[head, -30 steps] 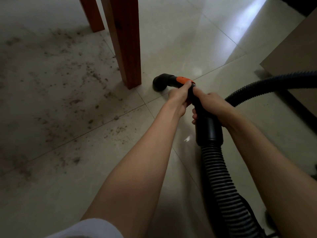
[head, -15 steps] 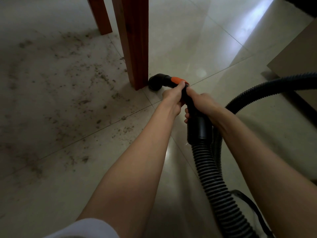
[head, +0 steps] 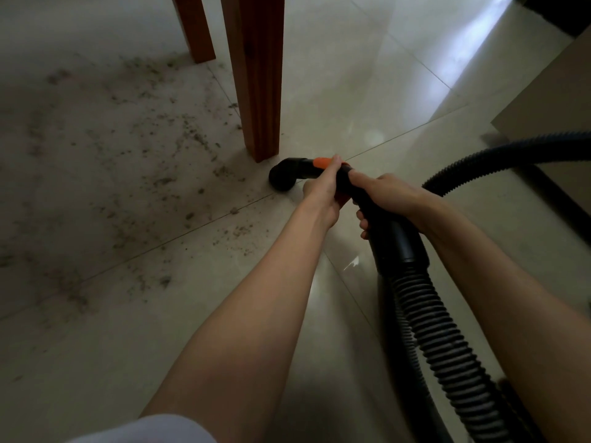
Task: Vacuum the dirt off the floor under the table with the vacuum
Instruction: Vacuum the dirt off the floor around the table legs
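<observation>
You have the vacuum nozzle [head: 283, 177] down at the floor, just beside the foot of the near table leg [head: 259, 91], at about 5 o'clock from that foot. Your left hand [head: 323, 193] grips the black tube just behind the nozzle, with the fingers curled round it near the orange part [head: 321, 162]. Your right hand [head: 388, 199] is wrapped round the thicker handle further back, and from there the ribbed hose [head: 447, 340] runs down toward 5 o'clock of the view.

The dirt [head: 153, 161] is spread wide over the tiles [head: 367, 100] from 9 to 11 o'clock of the nozzle, up to the far table leg [head: 195, 30]. Some crumbs also lie along the tile joint at 7 o'clock.

I judge the work is only at its beginning (almost all the dirt seems untouched). The tiles to the right of the near leg look clean, though I cannot tell if they were ever dirty. What is left: the whole dirty area on the left, including the crumbs close around both legs.
</observation>
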Available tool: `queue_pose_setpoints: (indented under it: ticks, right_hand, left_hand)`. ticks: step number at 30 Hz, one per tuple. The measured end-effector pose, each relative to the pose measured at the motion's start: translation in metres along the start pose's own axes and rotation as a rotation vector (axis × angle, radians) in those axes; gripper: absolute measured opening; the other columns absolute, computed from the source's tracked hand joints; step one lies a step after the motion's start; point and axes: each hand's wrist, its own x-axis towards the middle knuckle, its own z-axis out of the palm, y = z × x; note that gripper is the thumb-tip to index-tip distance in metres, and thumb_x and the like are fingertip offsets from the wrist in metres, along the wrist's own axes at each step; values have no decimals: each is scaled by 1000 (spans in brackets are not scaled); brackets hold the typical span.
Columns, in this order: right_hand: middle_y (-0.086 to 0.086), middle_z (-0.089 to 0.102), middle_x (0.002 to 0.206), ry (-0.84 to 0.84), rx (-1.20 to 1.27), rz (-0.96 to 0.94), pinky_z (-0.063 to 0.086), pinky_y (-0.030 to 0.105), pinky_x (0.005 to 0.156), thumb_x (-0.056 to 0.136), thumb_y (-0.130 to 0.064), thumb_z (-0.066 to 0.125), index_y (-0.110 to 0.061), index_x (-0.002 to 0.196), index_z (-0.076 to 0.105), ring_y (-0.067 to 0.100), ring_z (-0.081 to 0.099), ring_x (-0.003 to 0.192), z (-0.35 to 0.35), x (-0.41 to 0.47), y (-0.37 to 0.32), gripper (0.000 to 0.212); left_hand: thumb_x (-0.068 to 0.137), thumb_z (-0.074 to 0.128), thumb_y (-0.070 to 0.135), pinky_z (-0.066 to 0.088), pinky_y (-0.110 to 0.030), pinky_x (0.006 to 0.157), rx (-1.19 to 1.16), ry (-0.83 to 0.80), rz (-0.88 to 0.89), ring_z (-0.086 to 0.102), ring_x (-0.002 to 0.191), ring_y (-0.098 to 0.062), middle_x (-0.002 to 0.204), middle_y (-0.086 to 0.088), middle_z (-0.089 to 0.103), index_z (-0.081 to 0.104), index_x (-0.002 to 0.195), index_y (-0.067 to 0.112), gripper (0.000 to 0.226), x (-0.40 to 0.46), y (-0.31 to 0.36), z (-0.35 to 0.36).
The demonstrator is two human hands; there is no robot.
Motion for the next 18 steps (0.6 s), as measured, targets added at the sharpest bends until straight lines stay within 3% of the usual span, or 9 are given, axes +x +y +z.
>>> queue_pose_setpoints:
  ticks: [5,10,15,18]
  right_hand:
    - [7,57,57,-22,-42,26,52,27,44,96,-45,47,-3,96,52,15,57,41,-4,-9,6,43]
    - [8,57,58,-16,-53,8,52,27,43,97,-43,47,-3,95,51,15,57,41,0,-16,7,41]
    - [7,58,57,-46,-83,36,53,28,45,96,-46,47,-3,96,51,16,57,43,0,-21,3,43]
    - [9,58,59,-40,-73,18,53,28,46,96,-45,47,-3,96,51,17,58,43,5,-21,1,42]
  left_hand:
    - [92,60,21,52,-34,81,-6,-11,-16,60,76,-22,85,-14,59,56,84,1,23,-7,-8,-4]
    - [91,61,28,53,-33,80,-36,1,-71,62,93,-26,118,-20,61,53,122,-3,45,-16,-8,-10]
    - [92,60,25,54,-30,70,-20,-7,-118,62,85,-24,107,-17,61,51,125,0,43,-25,-1,-17]
    - [93,59,25,53,-32,77,-42,-50,-125,61,80,-24,97,-17,60,51,120,0,38,-28,4,-21]
